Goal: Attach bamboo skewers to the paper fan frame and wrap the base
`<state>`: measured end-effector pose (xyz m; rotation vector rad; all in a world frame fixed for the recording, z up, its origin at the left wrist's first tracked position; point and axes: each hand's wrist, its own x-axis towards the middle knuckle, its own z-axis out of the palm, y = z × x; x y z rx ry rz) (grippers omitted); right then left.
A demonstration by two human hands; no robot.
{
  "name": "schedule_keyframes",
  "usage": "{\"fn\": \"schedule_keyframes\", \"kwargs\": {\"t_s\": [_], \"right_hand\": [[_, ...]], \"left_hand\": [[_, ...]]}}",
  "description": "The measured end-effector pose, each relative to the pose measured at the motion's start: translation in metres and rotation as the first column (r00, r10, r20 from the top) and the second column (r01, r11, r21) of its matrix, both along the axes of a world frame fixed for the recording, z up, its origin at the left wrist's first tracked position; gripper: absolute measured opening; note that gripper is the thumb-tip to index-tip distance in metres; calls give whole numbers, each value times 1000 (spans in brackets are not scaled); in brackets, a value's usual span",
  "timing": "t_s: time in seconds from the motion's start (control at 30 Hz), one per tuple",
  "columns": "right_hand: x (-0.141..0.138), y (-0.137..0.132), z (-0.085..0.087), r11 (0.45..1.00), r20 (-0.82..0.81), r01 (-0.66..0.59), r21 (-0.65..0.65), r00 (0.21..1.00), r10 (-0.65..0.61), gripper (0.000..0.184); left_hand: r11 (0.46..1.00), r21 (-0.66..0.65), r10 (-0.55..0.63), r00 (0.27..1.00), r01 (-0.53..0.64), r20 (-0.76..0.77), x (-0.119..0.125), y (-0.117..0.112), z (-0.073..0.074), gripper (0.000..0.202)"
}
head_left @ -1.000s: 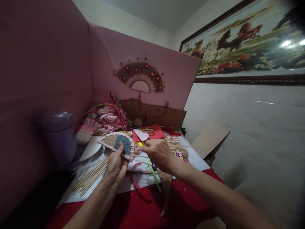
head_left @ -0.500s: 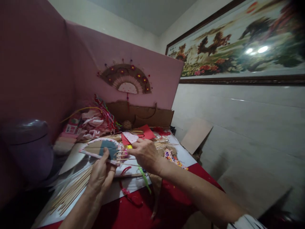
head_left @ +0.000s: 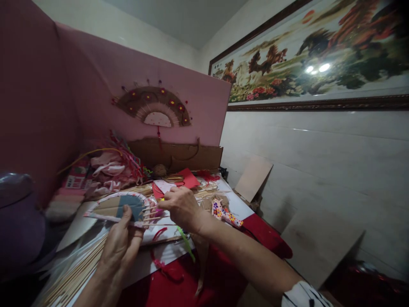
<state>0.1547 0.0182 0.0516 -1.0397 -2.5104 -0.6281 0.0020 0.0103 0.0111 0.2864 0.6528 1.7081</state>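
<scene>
Standing here, I'm watching the left hand [head_left: 119,245] gripping the half-round cardboard piece [head_left: 118,204] near its right end, thumb pressing on its face. Thin sticks [head_left: 152,218] are jutting from the piece's right end. The right hand [head_left: 183,209] is curling its fingers just beside those sticks; whether they are pinching one, I can't tell. A bundle of sticks [head_left: 79,266] is lying on the near left of the piece, and a decorated fan [head_left: 174,103] is showing against the pink panel [head_left: 204,106] beyond it.

Loose sticks [head_left: 79,268] before half-disc [head_left: 107,207], fan [head_left: 155,102] behind
</scene>
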Motion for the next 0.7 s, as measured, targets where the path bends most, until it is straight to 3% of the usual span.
{"fn": "schedule_keyframes", "kwargs": {"t_s": [0.7], "right_hand": [[0,19,-5,993,-38,-115,35,993,116,18]], "left_hand": [[1000,-2,4,999,-4,-37,2,-2,4,22]]}}
